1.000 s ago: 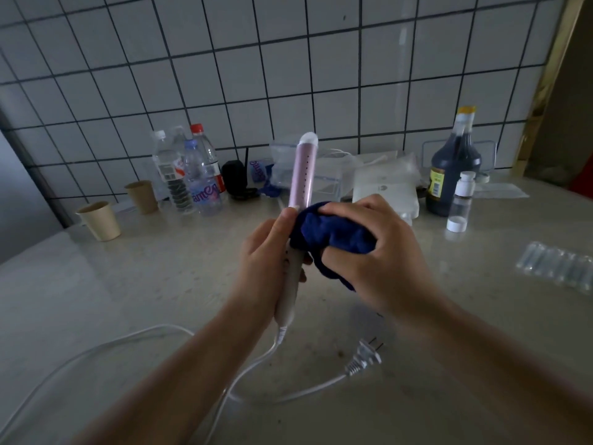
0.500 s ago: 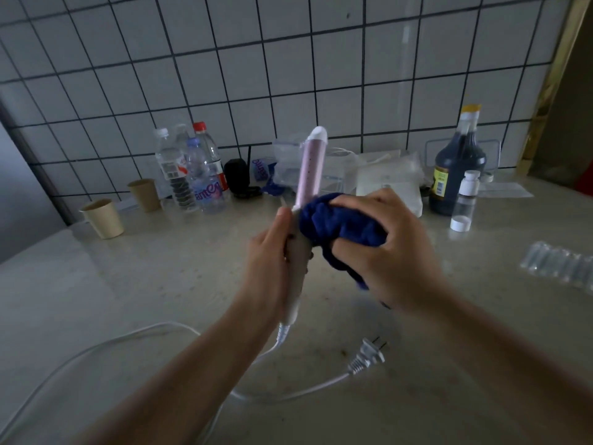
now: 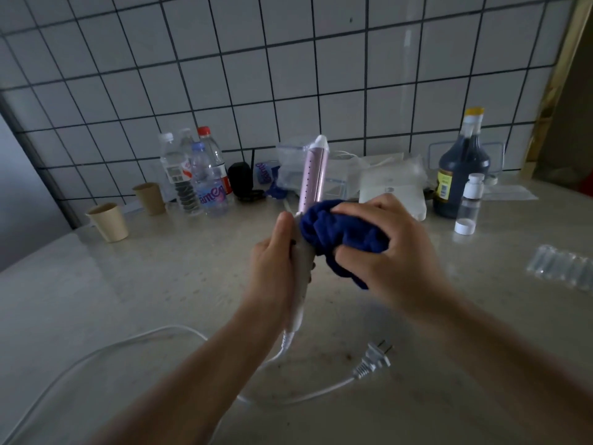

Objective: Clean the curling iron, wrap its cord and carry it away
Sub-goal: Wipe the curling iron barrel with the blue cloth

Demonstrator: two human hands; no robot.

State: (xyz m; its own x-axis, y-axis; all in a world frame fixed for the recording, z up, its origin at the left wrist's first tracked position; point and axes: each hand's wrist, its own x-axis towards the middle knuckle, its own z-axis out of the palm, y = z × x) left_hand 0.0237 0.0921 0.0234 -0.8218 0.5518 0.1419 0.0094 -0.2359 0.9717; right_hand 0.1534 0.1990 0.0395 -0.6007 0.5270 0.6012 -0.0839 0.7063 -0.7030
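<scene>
My left hand (image 3: 271, 268) grips the white handle of the curling iron (image 3: 313, 175), holding it nearly upright above the counter, pink barrel pointing up. My right hand (image 3: 385, 255) clutches a bunched dark blue cloth (image 3: 337, 232) pressed against the iron where the barrel meets the handle. The white cord (image 3: 154, 340) hangs from the handle's bottom and loops over the counter to the left. Its plug (image 3: 373, 359) lies loose on the counter under my right forearm.
Along the tiled wall stand two paper cups (image 3: 109, 221), several water bottles (image 3: 199, 178), a black object (image 3: 242, 181), plastic bags, a white pack (image 3: 390, 191), a dark jug (image 3: 460, 168) and a small white-capped bottle (image 3: 468, 203). Clear vials (image 3: 564, 268) lie at right.
Both hands and the iron have risen slightly. The cloth has slid a little up the iron toward the base of the barrel.
</scene>
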